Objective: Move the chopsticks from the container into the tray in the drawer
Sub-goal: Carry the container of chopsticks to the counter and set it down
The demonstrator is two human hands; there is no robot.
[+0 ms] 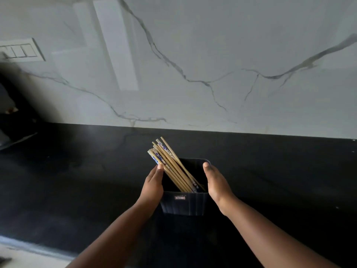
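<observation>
Dark container (184, 203) on black counter (77, 180); small front label (180, 197) unreadable. Chopsticks (170, 165) lean toward left grip (153, 183). Left and right grip (216, 183) released, palms flanking walls.

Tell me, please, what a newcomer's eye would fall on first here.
Pale wooden chopsticks lean left out of a dark container at the centre of the black counter. The left hand and right hand flank its sides. Behind rises a white marble wall with grey veins.

Wooden chopsticks (172, 165) lean left in dark ribbed container (184, 204).
</observation>
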